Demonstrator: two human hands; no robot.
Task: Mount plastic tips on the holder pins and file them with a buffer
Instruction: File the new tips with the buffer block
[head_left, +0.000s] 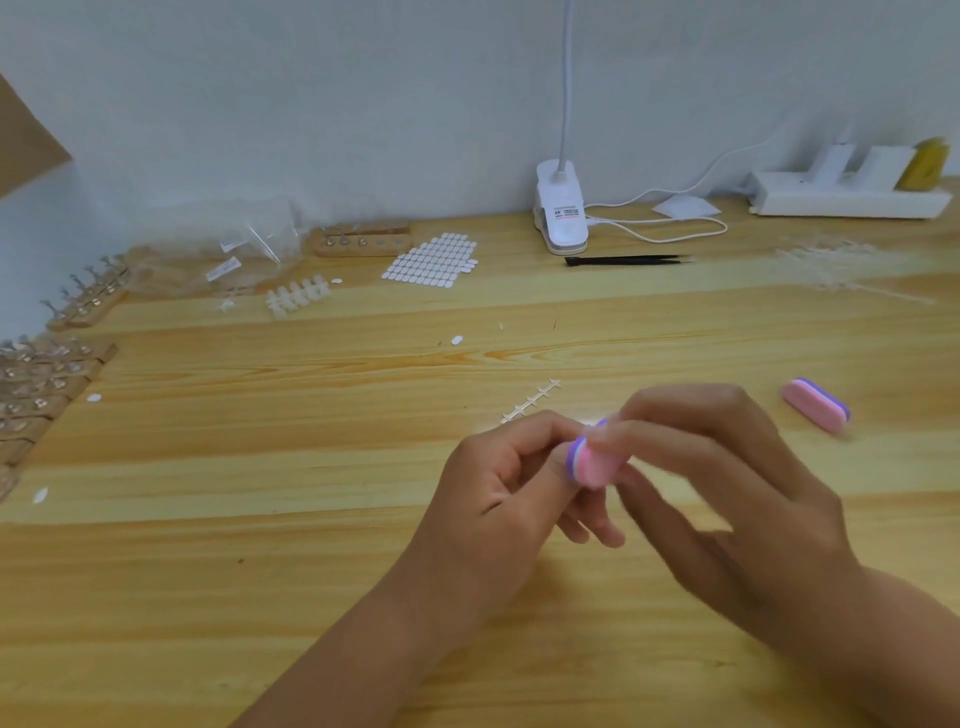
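Both forearms reach in from the lower edge, and the hands meet fingertip to fingertip. The left hand (498, 488) is curled, thumb and forefinger pinched together against the buffer (592, 462). The motion-blurred right hand (727, 493) grips the buffer in its fingers from the opposite side.

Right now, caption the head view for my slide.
Right hand pinches a pink-and-purple buffer against the curled left hand; a spare buffer lies on the table.

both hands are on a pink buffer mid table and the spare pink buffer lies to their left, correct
Not left: the head view shows the spare pink buffer lying to the right of the left hand and right hand, which do meet on a pink buffer mid table.
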